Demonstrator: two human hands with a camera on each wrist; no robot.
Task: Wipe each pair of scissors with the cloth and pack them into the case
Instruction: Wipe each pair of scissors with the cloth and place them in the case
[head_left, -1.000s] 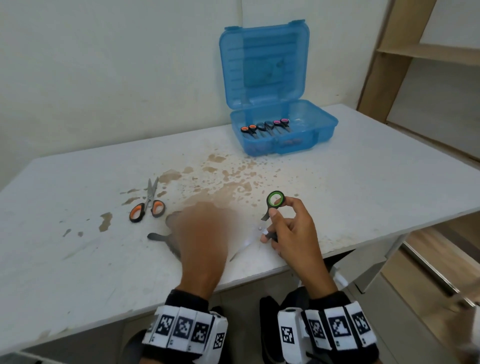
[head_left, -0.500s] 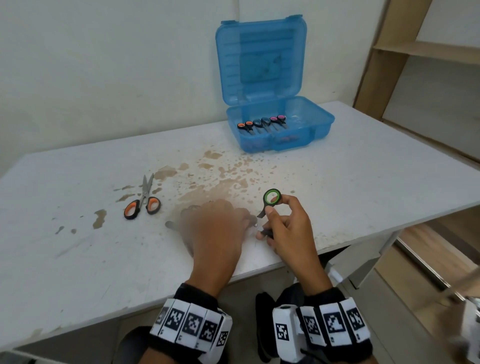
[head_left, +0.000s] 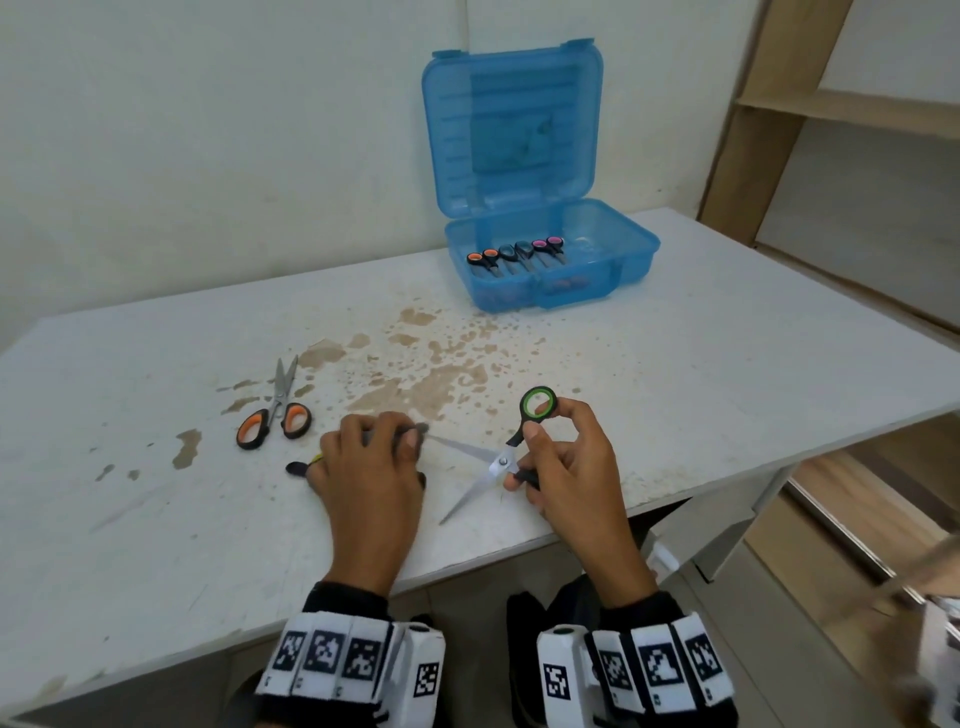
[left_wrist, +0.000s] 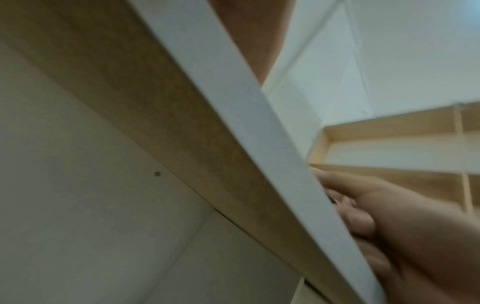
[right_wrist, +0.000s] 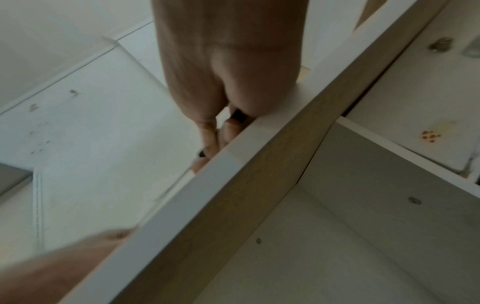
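The right hand (head_left: 566, 467) gripped the green scissors (head_left: 498, 457) by their handles, blades spread wide, one green ring raised between thumb and forefinger. The left hand (head_left: 371, 467) lay knuckles-up on the table (head_left: 727, 374), fingers curled round a dark cloth (head_left: 298, 467) and pinching the tip of the upper blade through it. Both wrists hung just past the table's near edge. The orange scissors (head_left: 275, 410) lay closed to the left, apart from the hands. At the far edge stood the blue case (head_left: 550, 260), lid upright against the wall (head_left: 208, 130), three pairs of scissors lined up inside. Brown stains (head_left: 431, 374) marked the white tabletop. A wooden shelf (head_left: 831, 104) stood at right.
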